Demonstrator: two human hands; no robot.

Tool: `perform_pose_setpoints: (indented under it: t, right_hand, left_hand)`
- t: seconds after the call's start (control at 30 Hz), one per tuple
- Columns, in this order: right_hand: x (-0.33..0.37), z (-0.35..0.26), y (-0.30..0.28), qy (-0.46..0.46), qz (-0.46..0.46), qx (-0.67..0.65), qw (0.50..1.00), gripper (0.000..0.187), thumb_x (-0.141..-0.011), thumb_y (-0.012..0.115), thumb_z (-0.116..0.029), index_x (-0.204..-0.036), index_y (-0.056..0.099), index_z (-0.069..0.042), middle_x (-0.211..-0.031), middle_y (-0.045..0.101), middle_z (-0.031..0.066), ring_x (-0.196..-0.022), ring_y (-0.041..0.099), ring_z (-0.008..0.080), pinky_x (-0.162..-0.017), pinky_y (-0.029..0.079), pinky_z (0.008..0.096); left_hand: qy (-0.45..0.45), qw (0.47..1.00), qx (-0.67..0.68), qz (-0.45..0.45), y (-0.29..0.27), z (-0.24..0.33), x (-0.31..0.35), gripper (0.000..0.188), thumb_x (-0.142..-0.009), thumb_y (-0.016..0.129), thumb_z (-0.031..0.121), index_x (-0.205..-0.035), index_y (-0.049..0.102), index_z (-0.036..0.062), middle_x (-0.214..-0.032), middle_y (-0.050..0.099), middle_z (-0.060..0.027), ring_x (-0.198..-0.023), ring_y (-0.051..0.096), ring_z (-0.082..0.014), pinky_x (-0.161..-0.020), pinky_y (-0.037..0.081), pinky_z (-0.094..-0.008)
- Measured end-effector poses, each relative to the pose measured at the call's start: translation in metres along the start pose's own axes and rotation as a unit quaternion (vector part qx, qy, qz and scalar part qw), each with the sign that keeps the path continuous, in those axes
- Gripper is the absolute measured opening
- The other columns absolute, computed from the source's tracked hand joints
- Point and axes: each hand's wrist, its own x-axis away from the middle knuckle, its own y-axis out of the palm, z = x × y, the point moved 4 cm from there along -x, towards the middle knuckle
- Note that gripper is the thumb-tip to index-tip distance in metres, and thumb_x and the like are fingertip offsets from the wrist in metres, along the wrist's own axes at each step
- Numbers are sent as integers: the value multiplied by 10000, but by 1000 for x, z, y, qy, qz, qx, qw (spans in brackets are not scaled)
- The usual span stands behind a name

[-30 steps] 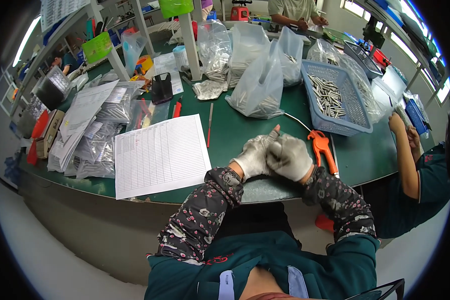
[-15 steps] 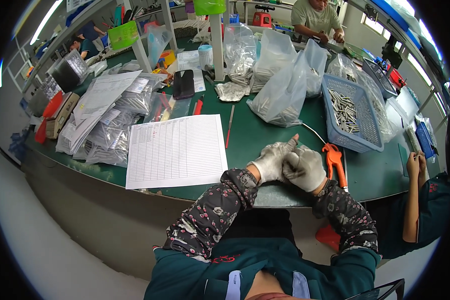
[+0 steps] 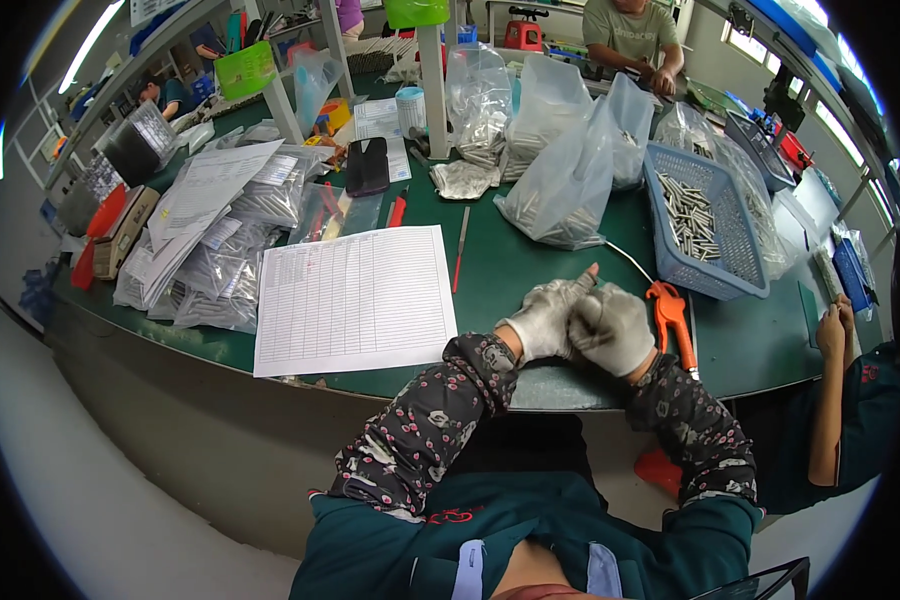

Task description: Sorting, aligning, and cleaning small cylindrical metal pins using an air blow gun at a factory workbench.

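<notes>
My left hand (image 3: 547,318), in a whitish work glove with one fingertip bare, is closed and pressed against my right hand just above the table's front edge. Curled up beside it is my right hand (image 3: 612,330), gloved the same way. Anything between the fingers is hidden. An orange air blow gun (image 3: 673,325) lies right of my right hand, with a pale hose running from it. Left of my left hand lies a printed sheet with a grid (image 3: 355,300). A thin file with a red handle (image 3: 461,250) rests beyond the sheet.
On the green table (image 3: 500,290), a blue basket (image 3: 712,275) holds several small metal pins. Clear bags (image 3: 560,205) of metal parts stand behind my hands. Papers and bagged parts (image 3: 215,265) pile up at left, near a dark phone (image 3: 368,167). A co-worker's arm (image 3: 827,400) is at right.
My hands stay pressed together, with only slight movement of the right one. Across the table, a person's hands have shifted. A person in purple shows more at the back.
</notes>
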Motion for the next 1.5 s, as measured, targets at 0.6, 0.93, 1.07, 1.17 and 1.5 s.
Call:
perform_pose_setpoints:
  t: [0.6,0.93,1.07,1.17,1.5]
  right_hand:
    - [7,26,-2,64,27,88,994,108,-705,638,-146,-694,548,-87,-638,538,85,-597,560,277,-509,450,385]
    - [22,63,12,323,153,-147,922,124,-770,657,-157,-723,604,-54,-609,584,56,-561,559,156,-522,440,315]
    - [38,59,12,518,239,-513,641,119,-829,634,-154,-807,631,-37,-609,567,2,-489,500,78,-446,401,232]
    - [44,67,8,541,295,-563,551,169,-885,541,-185,-734,532,-109,-563,494,-24,-369,408,93,-329,310,233]
    - [46,53,8,484,272,-770,314,251,-870,504,-322,-704,525,-135,-597,463,0,-474,413,147,-383,265,269]
  left_hand:
    - [-5,1000,30,-5,-8,14,1,1351,-453,841,517,-1478,84,70,-1241,491,-241,-1149,480,-392,-1003,372,-406]
    - [-8,1000,20,-13,-17,14,1,1262,-509,821,463,-1468,121,36,-1222,527,-190,-1152,481,-355,-982,385,-395]
    - [17,999,36,9,-19,17,9,1135,-548,806,407,-1455,216,60,-1265,495,-183,-1163,465,-359,-998,375,-406]
    - [52,996,-53,57,-17,26,16,1074,-563,805,392,-1436,269,70,-1316,449,-168,-1187,439,-365,-1010,368,-418]
    - [69,979,-147,124,-32,33,11,1001,-648,772,464,-1428,290,63,-1374,363,-218,-1267,345,-430,-1052,304,-480]
